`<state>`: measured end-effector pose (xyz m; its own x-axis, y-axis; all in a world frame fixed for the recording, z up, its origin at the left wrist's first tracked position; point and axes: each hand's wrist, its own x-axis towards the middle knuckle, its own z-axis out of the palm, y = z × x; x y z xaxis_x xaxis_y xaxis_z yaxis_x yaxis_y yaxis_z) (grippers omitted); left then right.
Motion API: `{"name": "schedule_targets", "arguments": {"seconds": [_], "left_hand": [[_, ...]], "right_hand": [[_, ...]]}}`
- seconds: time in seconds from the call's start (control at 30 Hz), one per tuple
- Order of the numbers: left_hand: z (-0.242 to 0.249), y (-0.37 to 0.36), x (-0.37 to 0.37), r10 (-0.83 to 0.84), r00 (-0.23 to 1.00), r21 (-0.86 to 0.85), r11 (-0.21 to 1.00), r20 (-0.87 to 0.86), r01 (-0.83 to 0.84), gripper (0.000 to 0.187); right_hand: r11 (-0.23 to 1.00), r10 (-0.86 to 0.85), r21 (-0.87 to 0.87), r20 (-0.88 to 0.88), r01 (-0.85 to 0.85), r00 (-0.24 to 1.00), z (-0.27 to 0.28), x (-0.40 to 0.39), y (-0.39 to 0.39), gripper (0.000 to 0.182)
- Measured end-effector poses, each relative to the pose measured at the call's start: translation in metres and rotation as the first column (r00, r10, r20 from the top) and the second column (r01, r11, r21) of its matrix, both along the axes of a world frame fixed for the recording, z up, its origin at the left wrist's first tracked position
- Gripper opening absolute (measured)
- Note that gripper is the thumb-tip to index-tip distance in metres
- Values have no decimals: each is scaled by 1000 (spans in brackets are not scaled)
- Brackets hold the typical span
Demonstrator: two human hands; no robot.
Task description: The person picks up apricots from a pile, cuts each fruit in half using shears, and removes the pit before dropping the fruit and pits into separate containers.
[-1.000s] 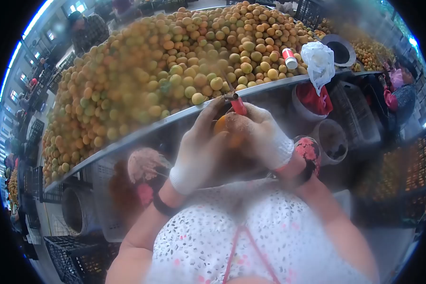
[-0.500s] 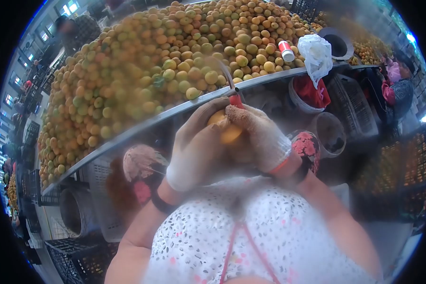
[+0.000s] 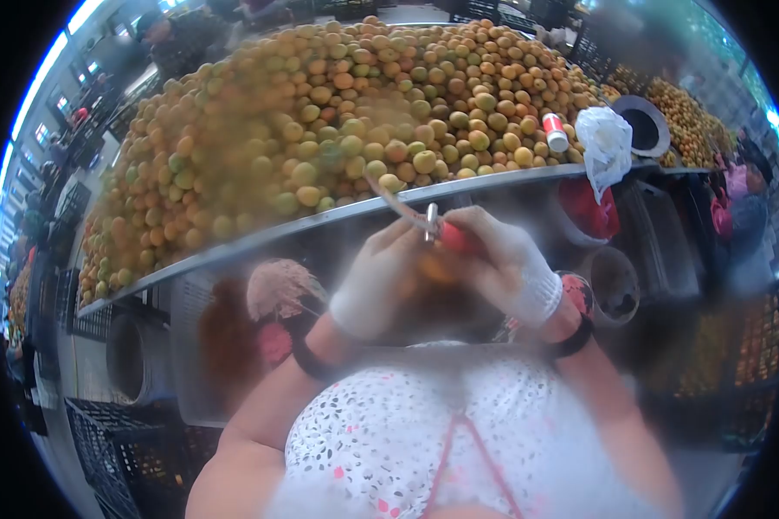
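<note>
My gloved left hand [image 3: 376,281] is closed around a round orange fruit [image 3: 441,270], blurred and mostly hidden between the hands. My gloved right hand [image 3: 506,268] grips a peeler [image 3: 455,238] by its red handle, and its metal head points toward the left fingertips. From the head, a thin strip of peel [image 3: 393,201] curves up and to the left. Both hands are in front of my chest, just on the near side of the metal table edge [image 3: 355,210]. Past that edge lies a large heap of orange-green fruit [image 3: 337,130].
A red-and-white bottle [image 3: 554,132], a white plastic bag [image 3: 604,143] and a round grey container [image 3: 642,125] are at the heap's right. Below stand a bucket with a red lining [image 3: 590,212], a clear tub [image 3: 613,281] and black crates [image 3: 117,450]. Another person [image 3: 740,195] is at far right.
The view has tilted, so the heap and table sit lower. My right hand has turned the peeler to the left, and the fruit is more hidden. The peel strip now leans further left.
</note>
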<state>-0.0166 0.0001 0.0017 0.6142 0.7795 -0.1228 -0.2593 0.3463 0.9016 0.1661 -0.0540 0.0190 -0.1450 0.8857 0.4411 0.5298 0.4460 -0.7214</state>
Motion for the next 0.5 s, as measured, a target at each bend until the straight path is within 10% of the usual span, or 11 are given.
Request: {"name": "schedule_targets", "arguments": {"seconds": [0.43, 0.5], "left_hand": [[-18, -5, 12, 65, 995, 170, 984, -81, -51, 36], [-21, 1, 11, 47, 982, 401, 916, -183, 31, 37]], "right_hand": [[963, -270, -2, 22, 270, 963, -15, -25, 7, 14], [972, -230, -42, -16, 229, 973, -16, -24, 8, 14]]}}
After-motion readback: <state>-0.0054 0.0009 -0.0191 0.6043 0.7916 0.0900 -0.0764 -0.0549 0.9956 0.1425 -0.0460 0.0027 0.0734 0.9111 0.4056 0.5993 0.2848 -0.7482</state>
